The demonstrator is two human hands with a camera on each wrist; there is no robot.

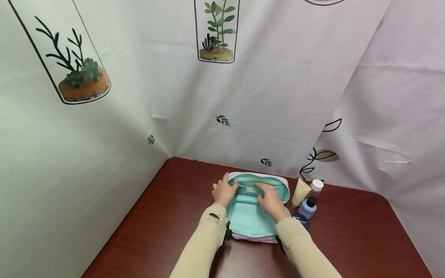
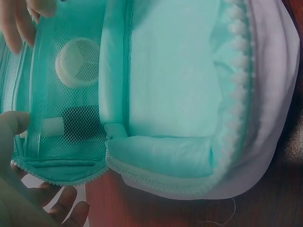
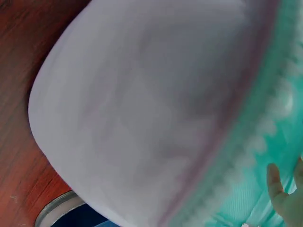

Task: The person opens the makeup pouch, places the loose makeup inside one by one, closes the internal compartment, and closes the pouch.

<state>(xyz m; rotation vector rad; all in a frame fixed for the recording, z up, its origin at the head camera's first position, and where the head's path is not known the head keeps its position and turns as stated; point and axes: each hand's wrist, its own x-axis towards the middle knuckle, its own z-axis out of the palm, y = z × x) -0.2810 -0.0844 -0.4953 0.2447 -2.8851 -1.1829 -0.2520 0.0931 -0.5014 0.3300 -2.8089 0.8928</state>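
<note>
White patterned cloth wall (image 1: pixel 278 92): hung behind and to the left, printed with plants in jars and loose leaf sprigs.
Dark red table (image 1: pixel 149 231): pushed up against the cloth, faintly glossy.
Bag (image 1: pixel 250 222): pale lilac outside, mint green inside; lying unzipped on the table, directly between both hands, with the lid (image 1: pixel 281 190) raised at the far side and the main compartment nearer.
Sleeves (image 1: pixel 205 239): cream, reaching in from below, one toward each side of the bag.
Left hand (image 1: pixel 224 192): gripping the lid's left edge, thumb on the inner side, fingers round the outside.
Right hand (image 1: pixel 270 199): over the right part of the lid's inside; fingers loosely extended, thumb apart; cannot tell whether touching the mesh.
Mesh pocket (image 2: pixel 71 28): across the lid's inside, between the hands.
Cream tube (image 1: pixel 300 192): leaning, right of the bag.
Clear bottle (image 1: pixel 315 188): white-capped, just beside the tube.
Blue bottle (image 1: pixel 308 207): black-capped, in front of both.
Navy round container (image 1: pixel 302 222): beside the bag, partly hidden.
Pale round item (image 2: pixel 78 61): behind the mesh, toward the right hand.
Dark cylinder (image 2: pixel 83 124): white-ended, same pocket, nearer the left hand.
</note>
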